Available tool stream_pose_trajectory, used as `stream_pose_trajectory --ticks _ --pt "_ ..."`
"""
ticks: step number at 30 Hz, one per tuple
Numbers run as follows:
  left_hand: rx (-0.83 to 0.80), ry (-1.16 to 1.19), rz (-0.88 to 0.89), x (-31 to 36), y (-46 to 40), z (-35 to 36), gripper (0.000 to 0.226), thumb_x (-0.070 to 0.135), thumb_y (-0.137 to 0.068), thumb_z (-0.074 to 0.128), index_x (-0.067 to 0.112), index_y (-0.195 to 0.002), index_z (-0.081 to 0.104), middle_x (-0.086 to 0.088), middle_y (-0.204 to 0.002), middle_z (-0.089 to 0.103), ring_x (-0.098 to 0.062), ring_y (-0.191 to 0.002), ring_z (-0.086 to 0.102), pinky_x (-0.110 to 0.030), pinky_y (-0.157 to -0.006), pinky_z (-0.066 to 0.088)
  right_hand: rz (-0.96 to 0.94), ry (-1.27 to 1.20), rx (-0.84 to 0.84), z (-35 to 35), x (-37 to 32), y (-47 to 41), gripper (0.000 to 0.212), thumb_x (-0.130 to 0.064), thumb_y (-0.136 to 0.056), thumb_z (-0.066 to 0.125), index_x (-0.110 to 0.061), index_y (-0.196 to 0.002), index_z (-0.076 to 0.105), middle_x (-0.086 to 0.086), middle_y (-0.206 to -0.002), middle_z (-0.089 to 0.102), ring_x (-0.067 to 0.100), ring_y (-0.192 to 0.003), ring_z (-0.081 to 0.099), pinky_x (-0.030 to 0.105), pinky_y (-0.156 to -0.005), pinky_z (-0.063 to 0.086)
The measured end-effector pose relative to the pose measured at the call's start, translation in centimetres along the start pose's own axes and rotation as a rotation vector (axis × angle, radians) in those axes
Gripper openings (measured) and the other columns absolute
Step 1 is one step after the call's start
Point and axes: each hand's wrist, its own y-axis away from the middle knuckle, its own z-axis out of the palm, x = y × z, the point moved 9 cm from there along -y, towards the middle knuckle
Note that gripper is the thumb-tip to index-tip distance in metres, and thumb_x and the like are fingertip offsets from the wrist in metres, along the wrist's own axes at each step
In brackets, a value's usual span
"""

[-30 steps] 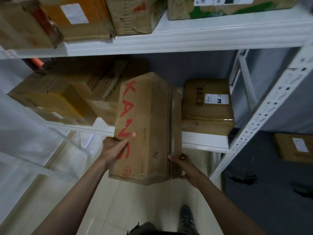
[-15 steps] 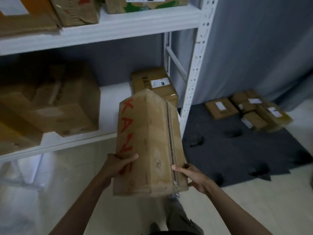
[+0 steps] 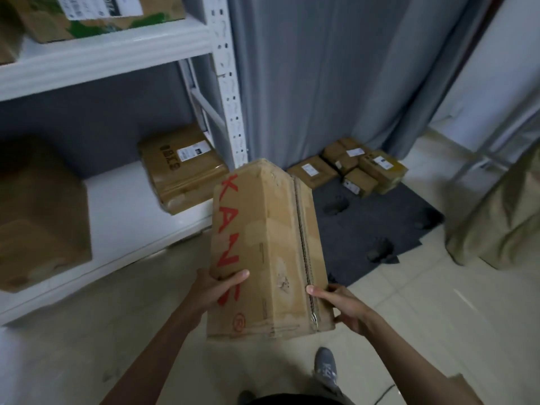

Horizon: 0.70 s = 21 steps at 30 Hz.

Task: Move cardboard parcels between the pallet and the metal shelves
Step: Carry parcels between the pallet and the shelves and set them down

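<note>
Both hands carry the load: my left hand (image 3: 217,287) clamps one side of the tall brown cardboard parcel with red lettering (image 3: 267,252), thumb lying across its front face, while my right hand (image 3: 340,305) grips the opposite lower corner, thumb beside the torn seam. I hold the parcel in the air over the pale tiled floor (image 3: 409,317), clear of the white metal shelf (image 3: 128,211) and short of the dark grey pallet (image 3: 377,229).

My worry is the grip. Both hands sit low on a tall box, so I judge it could tip forward away from me if I swing it quickly. That ragged seam under my right thumb may split or let the flap give. The small labelled brown parcels (image 3: 359,168) are stacked at the pallet's far end, so setting down carelessly could knock them.

Compared with half a second ago, the view has turned further right: the shelf has slid to the left, the pallet and its parcels sit closer and more central, and my grip on the box looks unchanged.
</note>
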Motion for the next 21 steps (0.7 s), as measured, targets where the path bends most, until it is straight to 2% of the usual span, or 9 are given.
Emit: stream_pose_trajectory --ticks 2,5,8,11,14,16,18,21 --pt "-0.003 -0.026 -0.009 1.3 -1.1 2.1 0.088 0.076 -0.042 0.086 0.03 -0.115 0.069 0.016 -0.1 0.076 -0.003 -0.091 0.072 -0.026 -0.072 0.057 0.001 -0.025 0.014 -2.5 -0.2 0.0 0.073 -0.063 -0.059 0.086 -0.021 -0.116 0.07 -0.005 -0.113 0.076 0.019 -0.112 0.067 0.057 -0.106 0.045" --pt "0.001 -0.052 -0.028 3.1 -3.1 5.2 0.101 0.079 -0.04 0.085 0.026 -0.123 0.065 0.01 -0.107 0.075 -0.009 -0.098 0.071 -0.029 -0.074 0.058 -0.005 -0.049 0.033 -6.6 -0.7 -0.6 0.071 -0.06 -0.061 0.084 -0.02 -0.118 0.068 -0.005 -0.113 0.076 0.018 -0.111 0.067 0.057 -0.105 0.045" --pt "0.007 -0.058 -0.03 5.3 -4.9 8.5 0.11 0.082 -0.036 0.084 0.023 -0.127 0.063 0.01 -0.11 0.073 -0.009 -0.098 0.069 -0.024 -0.067 0.055 -0.016 -0.051 0.029 -10.7 -1.2 -1.6 0.077 -0.065 -0.06 0.086 -0.019 -0.119 0.068 -0.006 -0.11 0.076 0.017 -0.11 0.068 0.052 -0.101 0.049" --pt "0.041 -0.055 -0.021 7.1 -6.7 11.4 0.116 0.083 -0.036 0.083 0.02 -0.13 0.058 0.006 -0.115 0.071 -0.011 -0.098 0.07 -0.025 -0.067 0.056 -0.031 -0.075 0.035 -14.9 -1.4 -2.9 0.085 -0.068 -0.056 0.086 -0.018 -0.123 0.066 -0.007 -0.111 0.076 0.015 -0.109 0.069 0.044 -0.09 0.054" --pt "0.071 -0.016 0.021 9.4 -7.9 13.8 0.093 0.081 -0.035 0.084 0.03 -0.11 0.064 0.017 -0.094 0.074 0.004 -0.078 0.07 -0.012 -0.052 0.051 -0.036 -0.087 0.038 -18.2 -2.0 -4.3 0.079 -0.064 -0.064 0.085 -0.017 -0.125 0.065 -0.005 -0.113 0.076 0.016 -0.109 0.069 0.047 -0.093 0.054" --pt "0.065 0.0 0.046 11.1 -8.7 15.4 0.075 0.077 -0.038 0.086 0.038 -0.096 0.058 0.03 -0.079 0.071 0.016 -0.071 0.065 -0.006 -0.047 0.047 -0.038 -0.103 0.043 -20.0 -2.6 -5.4 0.076 -0.061 -0.066 0.084 -0.015 -0.124 0.066 -0.004 -0.112 0.076 0.017 -0.109 0.069 0.047 -0.093 0.054" --pt "0.071 0.002 0.063 12.7 -9.7 16.3 0.062 0.068 -0.048 0.087 0.04 -0.09 0.052 0.039 -0.07 0.064 0.023 -0.068 0.059 -0.003 -0.046 0.044 -0.048 -0.12 0.049 -21.4 -3.7 -6.4 0.077 -0.06 -0.065 0.084 -0.013 -0.123 0.066 -0.003 -0.111 0.076 0.016 -0.107 0.07 0.044 -0.09 0.056" --pt "0.083 -0.013 0.067 14.9 -11.8 16.8 0.052 0.063 -0.056 0.086 0.041 -0.091 0.054 0.038 -0.073 0.066 0.018 -0.075 0.063 -0.003 -0.048 0.045 -0.087 -0.173 0.047 -22.8 -5.8 -8.0 0.076 -0.053 -0.066 0.085 -0.013 -0.127 0.062 -0.004 -0.106 0.077 0.012 -0.094 0.074 0.03 -0.069 0.061"
